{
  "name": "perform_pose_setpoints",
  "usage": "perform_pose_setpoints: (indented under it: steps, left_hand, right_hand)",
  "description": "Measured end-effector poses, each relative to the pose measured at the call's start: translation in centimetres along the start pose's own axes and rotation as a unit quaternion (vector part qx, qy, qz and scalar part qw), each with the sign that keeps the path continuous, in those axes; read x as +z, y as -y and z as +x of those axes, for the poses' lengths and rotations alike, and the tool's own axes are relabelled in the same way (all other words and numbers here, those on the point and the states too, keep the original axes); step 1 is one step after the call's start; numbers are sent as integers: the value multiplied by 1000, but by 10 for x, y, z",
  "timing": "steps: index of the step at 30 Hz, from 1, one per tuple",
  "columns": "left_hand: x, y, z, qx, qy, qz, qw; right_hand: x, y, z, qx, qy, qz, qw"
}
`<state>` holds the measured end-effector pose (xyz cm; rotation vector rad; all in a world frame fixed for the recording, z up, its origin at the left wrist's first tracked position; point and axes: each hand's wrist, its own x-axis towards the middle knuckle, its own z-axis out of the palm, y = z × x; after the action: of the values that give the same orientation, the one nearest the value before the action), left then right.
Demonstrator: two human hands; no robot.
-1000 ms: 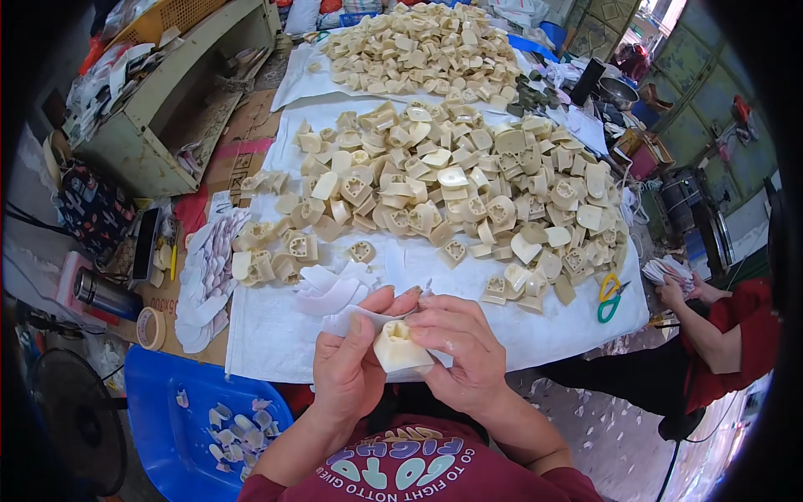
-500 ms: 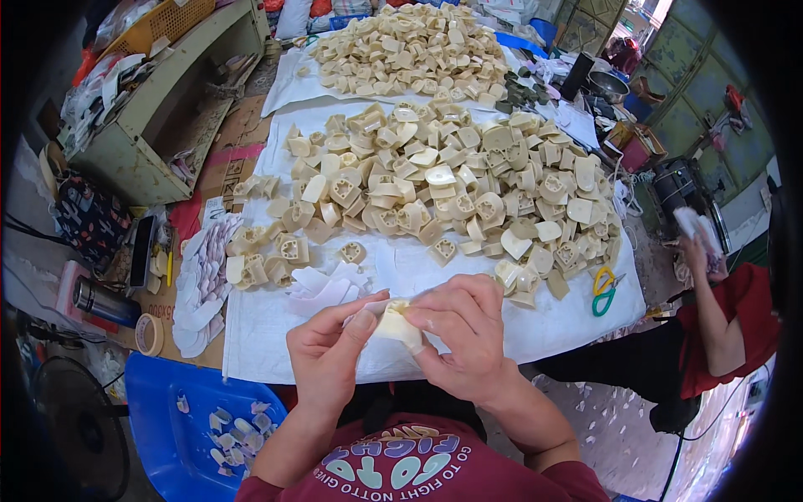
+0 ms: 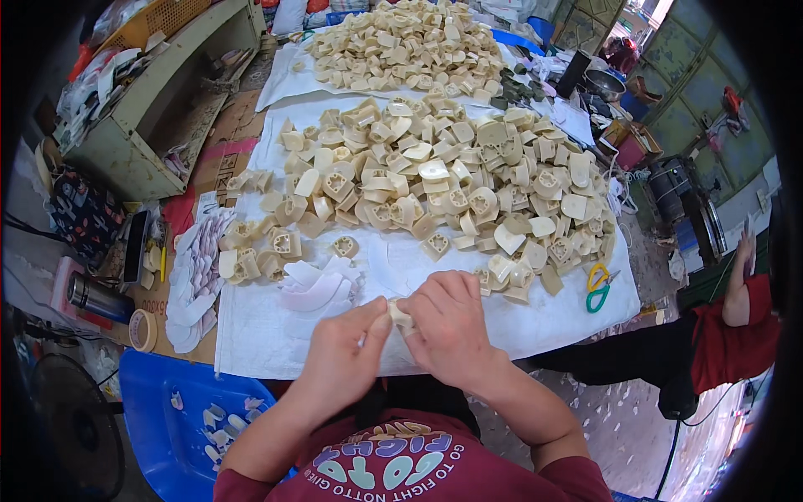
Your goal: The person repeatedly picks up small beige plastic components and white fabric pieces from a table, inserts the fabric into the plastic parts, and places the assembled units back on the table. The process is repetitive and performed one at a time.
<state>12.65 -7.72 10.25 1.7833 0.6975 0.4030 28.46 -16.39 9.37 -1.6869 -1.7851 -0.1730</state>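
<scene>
Above the near edge of the white-covered table, both my hands work on one small cream plastic shoe heel [image 3: 402, 316]. My left hand [image 3: 345, 345] pinches its left end between thumb and fingers. My right hand [image 3: 452, 322] is wrapped round the other end, its fingers curled over and hiding most of the heel. Just beyond my left hand lies a fanned heap of thin white cut pieces [image 3: 316, 291]. A large pile of similar cream heels [image 3: 443, 180] spreads across the table in front, with a few standing loose at its near edge.
A second heel pile [image 3: 410, 46] lies farther back. Scissors [image 3: 597, 289] with yellow and green handles rest at the right. More white cut pieces [image 3: 194, 284], a tape roll [image 3: 142, 330] and a flask [image 3: 100, 299] are left. A blue tub [image 3: 159, 443] holds small pieces. Another person [image 3: 736, 335] is at right.
My hands have turned and closed more tightly round the heel, which shows less now. The pale flap at my left fingers is no longer visible. The other person's hand has risen.
</scene>
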Motion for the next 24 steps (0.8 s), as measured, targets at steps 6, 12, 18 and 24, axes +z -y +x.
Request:
perform_pose_setpoints:
  steps: [6,12,18,24]
  left_hand:
    - [-18,12,17,-6,68,-271,960]
    - [-36,0,27,20,137,-107,985]
    - [-19,28,24,12,40,-345,938]
    - [-20,39,21,144,48,-282,947]
  right_hand:
    - [-10,-4,4,-43,-13,101,994]
    - [2,-2,4,-5,-2,167,986]
    - [5,1,2,251,4,381,890]
    - [3,12,0,309,21,397,864]
